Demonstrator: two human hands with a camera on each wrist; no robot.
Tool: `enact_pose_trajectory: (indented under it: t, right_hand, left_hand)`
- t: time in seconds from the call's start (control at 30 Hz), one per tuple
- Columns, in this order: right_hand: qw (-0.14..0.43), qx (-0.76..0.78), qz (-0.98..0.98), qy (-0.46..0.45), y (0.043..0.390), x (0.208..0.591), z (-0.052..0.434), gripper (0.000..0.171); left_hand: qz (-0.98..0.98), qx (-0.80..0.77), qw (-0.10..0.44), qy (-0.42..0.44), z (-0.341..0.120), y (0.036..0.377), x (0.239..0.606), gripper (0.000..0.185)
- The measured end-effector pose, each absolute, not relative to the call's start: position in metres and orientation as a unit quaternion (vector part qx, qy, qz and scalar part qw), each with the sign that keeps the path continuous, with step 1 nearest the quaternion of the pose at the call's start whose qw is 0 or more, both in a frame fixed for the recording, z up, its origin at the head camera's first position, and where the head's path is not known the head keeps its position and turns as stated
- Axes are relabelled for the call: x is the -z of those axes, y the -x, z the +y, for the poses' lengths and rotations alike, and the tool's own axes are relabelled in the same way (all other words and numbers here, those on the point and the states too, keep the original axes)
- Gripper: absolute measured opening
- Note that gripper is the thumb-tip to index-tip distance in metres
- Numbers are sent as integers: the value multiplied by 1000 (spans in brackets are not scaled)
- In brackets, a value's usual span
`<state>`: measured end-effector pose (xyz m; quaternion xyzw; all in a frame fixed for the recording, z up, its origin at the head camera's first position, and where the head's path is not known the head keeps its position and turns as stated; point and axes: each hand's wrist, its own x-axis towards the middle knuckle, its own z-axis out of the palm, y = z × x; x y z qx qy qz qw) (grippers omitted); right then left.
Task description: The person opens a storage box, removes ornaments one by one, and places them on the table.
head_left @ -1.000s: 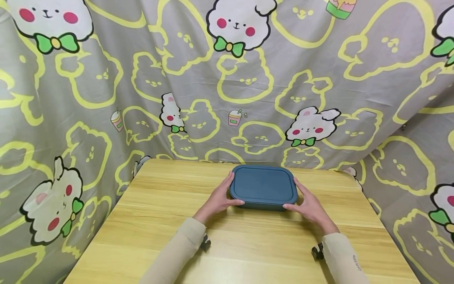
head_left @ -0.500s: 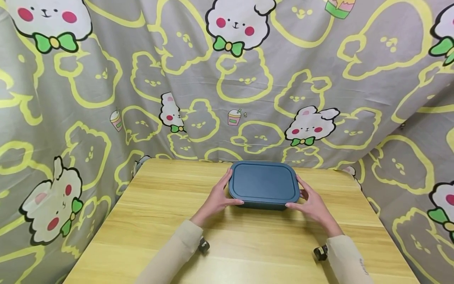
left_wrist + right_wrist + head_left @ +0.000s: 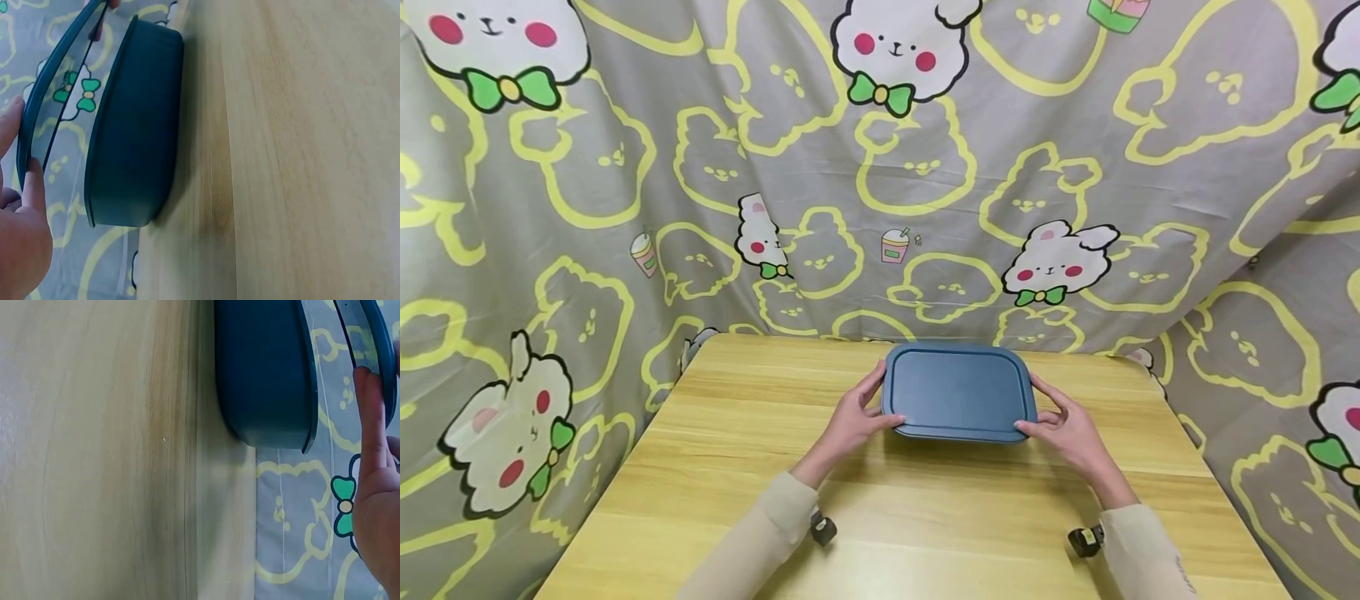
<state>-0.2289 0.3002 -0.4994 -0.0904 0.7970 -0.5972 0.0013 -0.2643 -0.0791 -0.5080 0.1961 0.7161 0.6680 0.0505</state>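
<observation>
Blue lid (image 3: 958,392), long axis left-right, near edge tipped up and clear of the blue box (image 3: 134,125) sitting far-centre on the wooden table (image 3: 700,467), left hand (image 3: 850,421) and right hand (image 3: 1067,429) pinching its short ends; a second ago it lay flat, seated on the box.

Both arms wear long beige sleeves, left sleeve (image 3: 752,542) and right sleeve (image 3: 1142,554), snug knit-looking fabric with cuffs ending just behind the bare left hand (image 3: 850,421) and right hand (image 3: 1071,433). Small dark lettering runs along the right sleeve near its lower edge, too small to read. A small black wrist-camera unit sits under each cuff: left unit (image 3: 822,527), right unit (image 3: 1084,540).
</observation>
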Motion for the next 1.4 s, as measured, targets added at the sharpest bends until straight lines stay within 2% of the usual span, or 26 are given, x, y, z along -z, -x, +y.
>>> enact_pose_trajectory:
  t: [0.23, 0.6, 0.97, 1.17, 1.4]
  right_hand:
    - [-25, 599, 794, 100, 227, 499, 305, 74]
    - [10, 617, 779, 113, 219, 502, 316, 75]
    - [36, 621, 772, 130, 213, 504, 323, 68]
    - [69, 608, 776, 155, 208, 506, 326, 68]
    - [117, 627, 754, 157, 201, 509, 330, 75]
  left_hand:
    - [705, -684, 73, -172, -88, 259, 506, 89]
    - [708, -682, 107, -148, -104, 253, 503, 73]
    - [702, -673, 163, -168, -110, 243, 500, 89]
    - [712, -652, 190, -179, -113, 237, 503, 97]
    - [723, -634, 200, -186, -116, 231, 506, 92]
